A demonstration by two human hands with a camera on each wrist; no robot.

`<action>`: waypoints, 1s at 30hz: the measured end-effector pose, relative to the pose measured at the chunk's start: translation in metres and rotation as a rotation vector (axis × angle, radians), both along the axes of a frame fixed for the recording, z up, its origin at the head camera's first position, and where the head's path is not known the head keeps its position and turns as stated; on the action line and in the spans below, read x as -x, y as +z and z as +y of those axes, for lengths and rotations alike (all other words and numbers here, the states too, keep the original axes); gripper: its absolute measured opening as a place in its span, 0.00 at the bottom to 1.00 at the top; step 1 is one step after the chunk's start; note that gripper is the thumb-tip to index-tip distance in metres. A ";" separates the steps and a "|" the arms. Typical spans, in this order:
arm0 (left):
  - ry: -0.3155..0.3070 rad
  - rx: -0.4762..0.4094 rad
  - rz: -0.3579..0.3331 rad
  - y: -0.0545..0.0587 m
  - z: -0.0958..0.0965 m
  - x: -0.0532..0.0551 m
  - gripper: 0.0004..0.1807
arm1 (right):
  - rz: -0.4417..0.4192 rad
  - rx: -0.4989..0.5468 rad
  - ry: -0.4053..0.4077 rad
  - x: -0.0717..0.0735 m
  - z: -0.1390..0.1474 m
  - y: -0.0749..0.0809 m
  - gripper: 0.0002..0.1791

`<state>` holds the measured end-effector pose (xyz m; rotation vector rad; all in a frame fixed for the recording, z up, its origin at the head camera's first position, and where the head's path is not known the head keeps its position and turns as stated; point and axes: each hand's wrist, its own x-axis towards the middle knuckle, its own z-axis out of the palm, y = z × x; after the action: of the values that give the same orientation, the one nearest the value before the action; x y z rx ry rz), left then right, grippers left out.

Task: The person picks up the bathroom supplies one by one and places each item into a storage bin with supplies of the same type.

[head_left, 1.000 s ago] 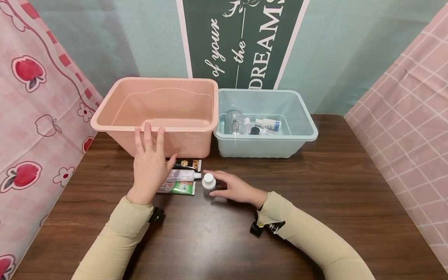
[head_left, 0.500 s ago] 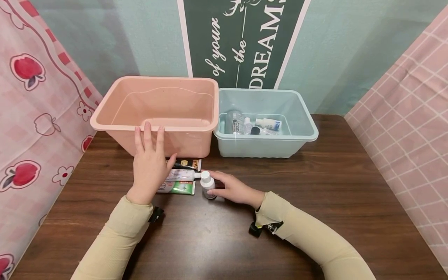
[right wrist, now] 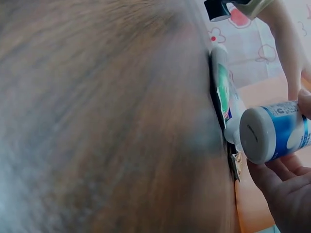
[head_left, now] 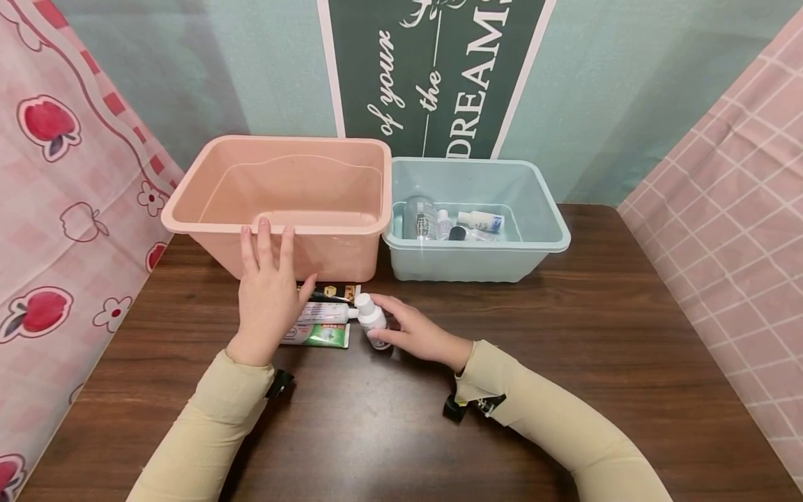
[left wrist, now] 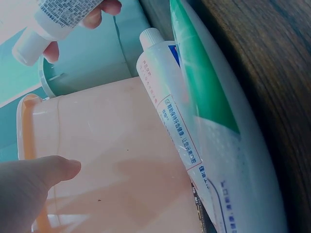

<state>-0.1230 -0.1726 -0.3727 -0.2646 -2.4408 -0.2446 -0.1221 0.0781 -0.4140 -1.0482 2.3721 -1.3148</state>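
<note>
My right hand (head_left: pixel 423 339) grips a small white bottle (head_left: pixel 373 323) with a white cap, thumb on one side and fingers on the other. The bottle leans to the left; the right wrist view shows its round base and blue label (right wrist: pixel 284 128) up off the table. My left hand (head_left: pixel 266 307) lies with straight fingers against the front wall and rim of the pink bin (head_left: pixel 341 230). Partly under that hand in the head view are a white toothpaste tube (head_left: pixel 326 313), a green-and-white tube (head_left: pixel 329 335) and a black tube (head_left: pixel 343 293).
A light blue bin (head_left: pixel 477 261) stands right of the pink one, holding a clear bottle (head_left: pixel 420 219), a small white-and-blue bottle (head_left: pixel 482 222) and other small containers. The brown wooden table (head_left: pixel 564 335) extends to the right and front. Curtains hang around the sides.
The right hand has raised the white bottle and tipped it so its cap points leftward, moving it slightly up in the view. The left hand has kept its place on the pink bin.
</note>
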 end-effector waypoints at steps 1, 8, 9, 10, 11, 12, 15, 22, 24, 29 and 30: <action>-0.001 0.000 0.001 0.000 0.000 0.000 0.48 | 0.003 -0.010 0.000 0.000 0.000 0.001 0.34; -0.005 0.002 0.013 0.000 0.000 0.001 0.47 | 0.048 -0.076 0.025 0.001 0.003 0.007 0.34; -0.006 0.003 0.011 0.000 0.000 0.001 0.47 | 0.063 -0.091 0.027 0.002 0.004 0.008 0.34; -0.005 0.004 0.010 0.000 0.000 0.001 0.47 | 0.078 -0.109 0.029 0.003 0.005 0.009 0.34; -0.005 0.005 0.009 0.000 0.000 0.001 0.47 | 0.095 -0.124 0.032 0.003 0.006 0.010 0.34; -0.005 0.006 0.006 0.000 0.000 0.001 0.47 | 0.112 -0.135 0.037 0.004 0.007 0.011 0.34; -0.004 0.007 0.003 -0.001 0.000 0.001 0.47 | 0.162 -0.172 0.059 0.007 0.010 0.014 0.32; -0.003 0.004 0.008 -0.001 0.000 0.001 0.48 | 0.232 -0.249 0.097 0.008 0.016 0.025 0.31; -0.002 0.005 0.006 -0.001 0.000 0.000 0.48 | 0.269 -0.284 0.099 0.007 0.016 0.027 0.30; -0.002 0.006 0.001 0.000 -0.001 0.000 0.48 | 0.496 -0.499 0.064 0.003 0.011 0.035 0.27; -0.002 0.006 -0.002 0.000 -0.001 0.000 0.48 | 0.557 -0.549 0.056 0.001 0.010 0.036 0.27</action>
<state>-0.1227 -0.1733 -0.3728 -0.2695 -2.4432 -0.2385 -0.1233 0.0878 -0.3776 -1.3969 2.8058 -0.3082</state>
